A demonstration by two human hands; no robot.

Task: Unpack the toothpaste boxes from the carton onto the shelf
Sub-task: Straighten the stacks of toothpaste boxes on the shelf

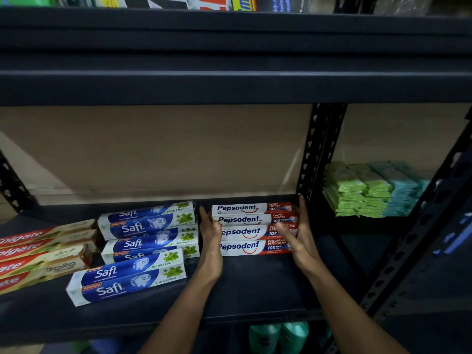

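Left hand (210,236) flat against the left ends of four Pepsodent boxes (245,231), fingers straight and pointing toward the back, thumb laid over the top of the row. Right hand (300,233) set against the right ends, fingers straight, thumb across the printed faces; neither hand curled round a box. Boxes lying flat and side by side, pressed between the two palms, on the dark shelf (255,284) near its right end. Just left of the left hand, Safi boxes (148,226) in stacked pairs, the front pair skewed toward the shelf edge. Farther left, Colgate boxes (38,251), partly cut off by the frame. Behind the right hand, a perforated upright post (319,149); beyond it, in the neighbouring bay, green packs (357,192) beside teal packs (403,190). Below the shelf, tops of teal bottles (278,335).
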